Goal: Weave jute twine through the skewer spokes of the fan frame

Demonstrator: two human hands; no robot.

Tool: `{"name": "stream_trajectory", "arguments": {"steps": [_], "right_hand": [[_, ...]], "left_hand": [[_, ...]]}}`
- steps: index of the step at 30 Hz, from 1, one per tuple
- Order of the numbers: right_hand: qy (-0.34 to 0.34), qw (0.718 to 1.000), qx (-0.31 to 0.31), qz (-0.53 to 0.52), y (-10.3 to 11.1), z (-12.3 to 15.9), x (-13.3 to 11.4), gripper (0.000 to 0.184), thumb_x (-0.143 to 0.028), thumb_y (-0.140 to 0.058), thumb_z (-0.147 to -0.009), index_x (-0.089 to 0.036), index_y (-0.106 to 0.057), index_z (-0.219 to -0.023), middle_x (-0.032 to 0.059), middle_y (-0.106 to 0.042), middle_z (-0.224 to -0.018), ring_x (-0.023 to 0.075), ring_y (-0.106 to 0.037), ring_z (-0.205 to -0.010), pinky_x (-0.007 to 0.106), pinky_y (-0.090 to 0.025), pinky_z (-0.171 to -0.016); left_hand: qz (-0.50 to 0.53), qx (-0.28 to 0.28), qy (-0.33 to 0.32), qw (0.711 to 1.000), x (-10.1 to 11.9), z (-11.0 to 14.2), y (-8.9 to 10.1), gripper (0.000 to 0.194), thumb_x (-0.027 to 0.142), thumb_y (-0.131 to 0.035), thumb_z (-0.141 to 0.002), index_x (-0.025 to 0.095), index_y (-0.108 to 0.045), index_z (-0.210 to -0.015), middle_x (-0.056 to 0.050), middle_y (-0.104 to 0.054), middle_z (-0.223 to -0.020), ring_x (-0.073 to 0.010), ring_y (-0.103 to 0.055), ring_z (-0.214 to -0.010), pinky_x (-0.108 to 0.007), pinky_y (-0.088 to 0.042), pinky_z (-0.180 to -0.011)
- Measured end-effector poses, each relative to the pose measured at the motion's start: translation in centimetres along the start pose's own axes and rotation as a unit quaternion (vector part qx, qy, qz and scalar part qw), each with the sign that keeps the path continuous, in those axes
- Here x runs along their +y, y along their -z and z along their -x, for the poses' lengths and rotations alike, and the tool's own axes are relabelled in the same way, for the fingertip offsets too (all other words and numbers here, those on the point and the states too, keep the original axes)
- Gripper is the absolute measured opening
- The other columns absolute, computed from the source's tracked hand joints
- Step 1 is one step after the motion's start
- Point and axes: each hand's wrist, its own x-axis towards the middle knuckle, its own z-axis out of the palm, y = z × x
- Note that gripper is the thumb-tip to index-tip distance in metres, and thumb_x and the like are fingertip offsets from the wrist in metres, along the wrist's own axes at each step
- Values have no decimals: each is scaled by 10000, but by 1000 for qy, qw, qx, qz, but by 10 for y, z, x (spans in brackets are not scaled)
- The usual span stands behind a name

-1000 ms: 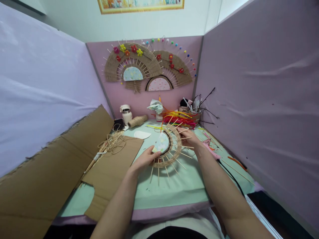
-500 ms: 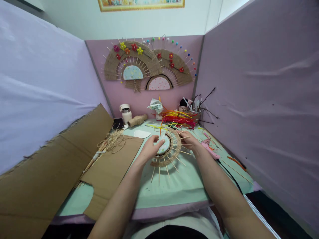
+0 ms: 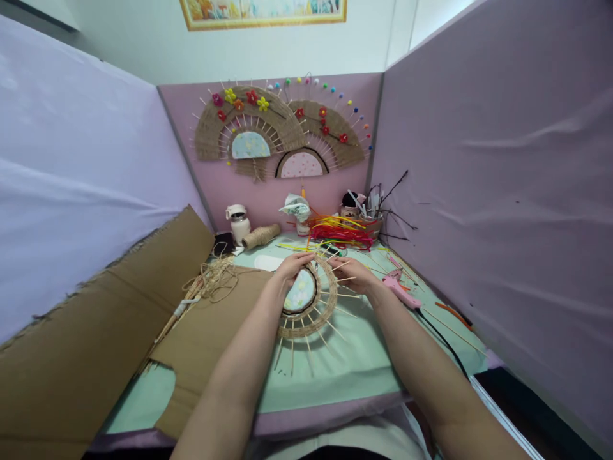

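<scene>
- While my left hand [image 3: 291, 268] grips the upper end of the small woven fan [image 3: 331, 300], near the centre of the frame, my right hand [image 3: 352, 273] holds its band at the upper right, fingers partly hidden behind it.
- Half a second ago my left hand lay over the blue half-round panel [image 3: 301, 291]; now it has moved up beside my right, and the fan sits a little lower in the frame.
- Under it, pale green cloth [image 3: 335, 383] covers the table; cut cardboard [image 3: 215, 326] lies to the left, a pink glue gun [image 3: 401, 292] to the right.
- Behind my hands are a twine spool [image 3: 261, 236] and red and yellow stems [image 3: 340, 233].
- Two larger fans [image 3: 287, 121] hang on the pink board [image 3: 182, 115], below a framed picture [image 3: 265, 16] at the top.
</scene>
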Motion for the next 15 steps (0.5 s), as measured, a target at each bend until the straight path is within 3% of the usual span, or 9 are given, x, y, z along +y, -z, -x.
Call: {"name": "stream_trajectory", "arguments": {"steps": [3,8,12,15], "right_hand": [[-4,999,-33,-32,-6,7,-5,313,-393,-742,-631,-152,-653,-809,27,-656,-690,116,-570,-606,216,-407,-531],[-8,998,-66,-12,-7,12,-5,295,-371,-760,-611,-136,-659,-758,17,-623,-646,104,-539,-572,218,-385,-526],[-8,998,-58,18,-2,8,-1,308,-389,-751,-613,-129,-646,-739,-7,-569,-591,67,-448,-493,206,-319,-473],[-12,998,-50,26,0,6,0,312,-401,-740,-620,-130,-637,-735,-58,-442,-492,41,-329,-433,200,-232,-431]], "left_hand": [[49,8,-4,999,-6,15,3,265,236,-742,-604,120,-659,-828,-28,-644,-642,-129,-590,-581,-264,-478,-620],[100,38,-10,994,-19,36,0,260,281,-750,-589,124,-636,-762,-6,-607,-587,-117,-565,-520,-247,-458,-555],[110,71,-12,991,-23,41,-2,276,283,-764,-561,126,-621,-736,9,-575,-543,-116,-551,-489,-242,-442,-522],[106,101,-12,989,-24,40,-3,285,318,-762,-562,127,-614,-712,10,-562,-524,-125,-555,-489,-251,-445,-522]]}}
